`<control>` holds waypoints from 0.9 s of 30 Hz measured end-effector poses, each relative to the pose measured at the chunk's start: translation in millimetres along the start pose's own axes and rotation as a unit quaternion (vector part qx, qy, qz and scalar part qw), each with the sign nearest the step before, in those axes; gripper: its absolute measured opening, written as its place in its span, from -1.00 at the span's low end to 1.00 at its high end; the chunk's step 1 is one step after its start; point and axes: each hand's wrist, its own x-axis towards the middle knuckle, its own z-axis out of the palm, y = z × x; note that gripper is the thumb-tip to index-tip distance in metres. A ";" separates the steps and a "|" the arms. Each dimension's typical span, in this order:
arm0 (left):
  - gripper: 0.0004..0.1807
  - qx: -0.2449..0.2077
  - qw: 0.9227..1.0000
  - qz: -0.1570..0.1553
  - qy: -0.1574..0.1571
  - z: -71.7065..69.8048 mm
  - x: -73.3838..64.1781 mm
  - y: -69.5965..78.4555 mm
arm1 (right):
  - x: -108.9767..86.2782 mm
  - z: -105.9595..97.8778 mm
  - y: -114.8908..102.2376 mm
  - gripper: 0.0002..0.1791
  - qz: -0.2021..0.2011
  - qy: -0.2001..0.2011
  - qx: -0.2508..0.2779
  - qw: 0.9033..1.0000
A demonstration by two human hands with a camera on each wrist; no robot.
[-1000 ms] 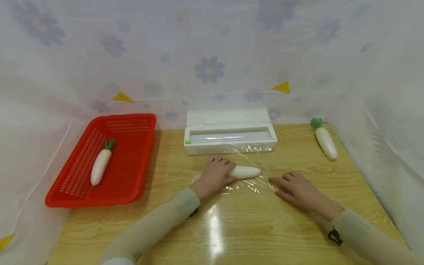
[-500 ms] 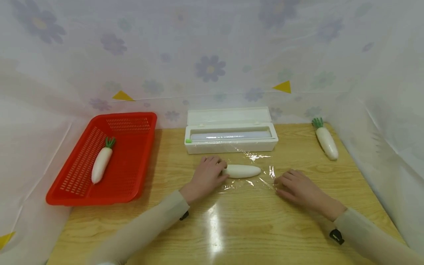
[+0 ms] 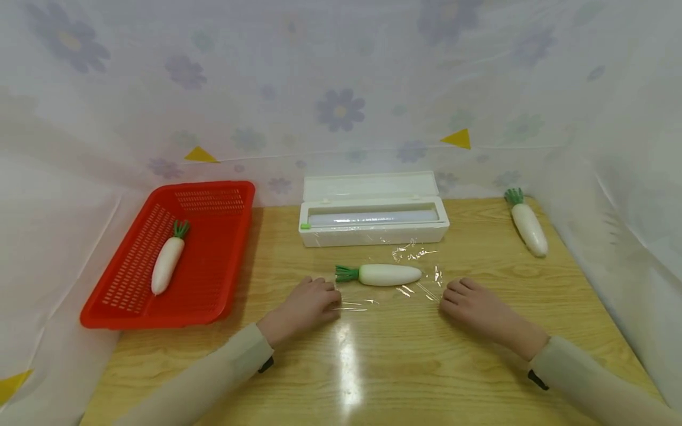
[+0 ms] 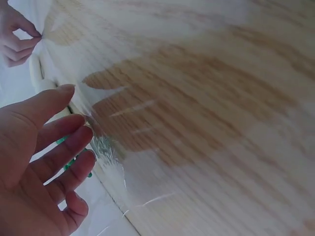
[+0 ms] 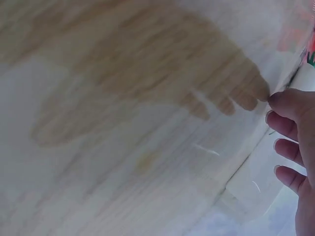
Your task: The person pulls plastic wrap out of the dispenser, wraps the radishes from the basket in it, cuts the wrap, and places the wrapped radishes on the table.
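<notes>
well, the white radish (image 3: pixel 391 274) lies sideways on the wooden table (image 3: pixel 426 373) between the two hands, its green leaves (image 3: pixel 347 273) pointing left, with clear film (image 3: pixel 405 290) glinting around it. the left hand (image 3: pixel 305 307) rests just below and left of the leaves, grasping nothing; in the left wrist view its fingers (image 4: pixel 74 142) curl loosely and its thumb stands apart (whether a fingertip brushes the film, i cannot tell). the right hand (image 3: pixel 482 312) is near the radish's pointed end, pinching the edge of the film between thumb and index finger, the other fingers bent.

behind the radish sits a long white box (image 3: pixel 375 236), its lid (image 3: pixel 370 186) raised, a roll (image 3: pixel 373 218) lying inside and a small green tab (image 3: pixel 305 226) at its left front corner. film reaches from the box toward the hands. well off to the left, a red basket (image 3: pixel 208 290) holds a second radish (image 3: pixel 167 263), tilted with its leaves toward the back. a third radish (image 3: pixel 530 229), shiny, lies near the table's far right corner.
</notes>
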 end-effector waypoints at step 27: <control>-0.92 -0.003 0.987 -0.070 0.148 -16.5 33.0 -24.8 | 33.0 -7.8 42.3 -0.79 0.194 0.028 0.069 0.978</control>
